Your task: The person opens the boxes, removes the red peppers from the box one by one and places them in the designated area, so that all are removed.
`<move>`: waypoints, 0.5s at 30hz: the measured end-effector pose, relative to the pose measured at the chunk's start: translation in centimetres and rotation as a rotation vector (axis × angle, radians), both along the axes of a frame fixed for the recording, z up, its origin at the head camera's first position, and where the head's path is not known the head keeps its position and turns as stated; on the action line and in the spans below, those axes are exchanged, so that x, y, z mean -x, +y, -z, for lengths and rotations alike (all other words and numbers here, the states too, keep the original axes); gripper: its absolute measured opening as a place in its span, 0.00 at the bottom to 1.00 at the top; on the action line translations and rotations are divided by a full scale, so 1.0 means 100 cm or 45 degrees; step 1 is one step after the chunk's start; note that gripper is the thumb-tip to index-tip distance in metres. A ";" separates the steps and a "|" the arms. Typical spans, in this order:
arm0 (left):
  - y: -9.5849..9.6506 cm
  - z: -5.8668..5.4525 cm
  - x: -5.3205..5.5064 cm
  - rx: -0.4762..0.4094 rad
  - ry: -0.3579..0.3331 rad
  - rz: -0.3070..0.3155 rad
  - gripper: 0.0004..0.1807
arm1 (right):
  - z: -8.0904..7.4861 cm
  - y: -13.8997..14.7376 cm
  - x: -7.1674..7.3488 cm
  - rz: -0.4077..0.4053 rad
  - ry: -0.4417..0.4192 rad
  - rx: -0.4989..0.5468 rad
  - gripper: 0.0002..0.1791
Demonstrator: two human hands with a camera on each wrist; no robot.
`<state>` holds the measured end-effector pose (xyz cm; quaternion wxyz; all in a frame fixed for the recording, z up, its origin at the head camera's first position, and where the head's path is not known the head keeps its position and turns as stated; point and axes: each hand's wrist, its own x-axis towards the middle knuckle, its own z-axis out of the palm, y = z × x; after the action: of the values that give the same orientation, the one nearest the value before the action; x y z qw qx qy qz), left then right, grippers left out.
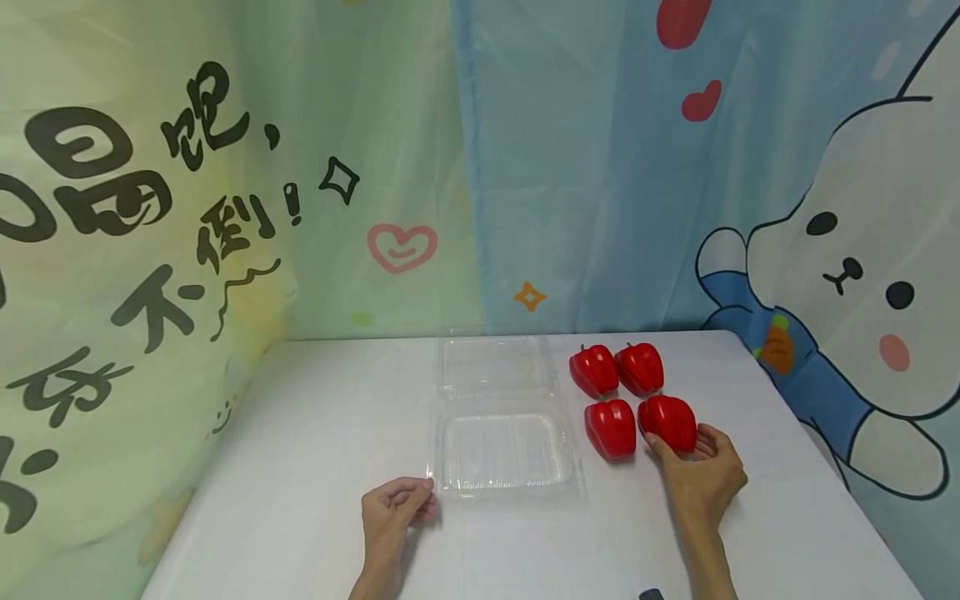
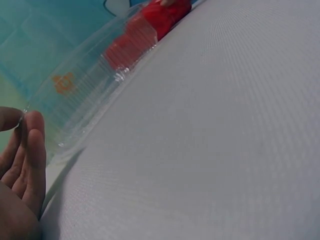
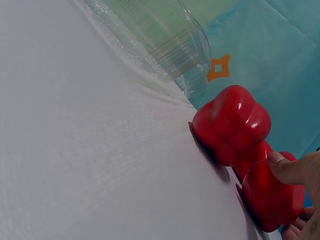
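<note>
A clear plastic clamshell box point(image 1: 506, 450) lies opened out flat on the white table, its lid point(image 1: 491, 364) toward the back. My left hand point(image 1: 397, 517) pinches the box's near left corner between thumb and fingers, as the left wrist view also shows. To the right of the box are several red bell peppers. My right hand point(image 1: 705, 475) grips the front right bell pepper point(image 1: 667, 422), thumb on its left and fingers on its right. Beside it sits the front left bell pepper point(image 3: 232, 125); two more, a left one point(image 1: 594, 372) and a right one point(image 1: 640, 369), stand behind.
The white table point(image 1: 300, 467) ends at a printed curtain point(image 1: 555, 167) at the back. A small dark object point(image 1: 651, 594) shows at the bottom edge of the head view, to the left of my right forearm.
</note>
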<state>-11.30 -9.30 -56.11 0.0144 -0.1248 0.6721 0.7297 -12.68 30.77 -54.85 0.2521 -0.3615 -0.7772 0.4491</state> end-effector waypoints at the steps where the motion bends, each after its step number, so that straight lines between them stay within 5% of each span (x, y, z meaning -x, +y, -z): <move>1: 0.000 0.000 0.000 0.003 0.000 -0.001 0.13 | -0.001 0.000 0.000 0.005 -0.005 -0.002 0.44; 9: 0.000 -0.003 0.000 0.001 -0.019 -0.010 0.15 | -0.015 -0.001 0.003 0.024 0.027 -0.136 0.43; 15: -0.002 -0.009 -0.002 -0.028 -0.053 -0.038 0.21 | -0.034 -0.006 0.006 -0.186 0.198 -0.348 0.43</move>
<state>-11.13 -9.52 -55.22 0.0187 -0.1497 0.6618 0.7344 -13.26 30.14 -51.42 0.3250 -0.2305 -0.8333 0.3832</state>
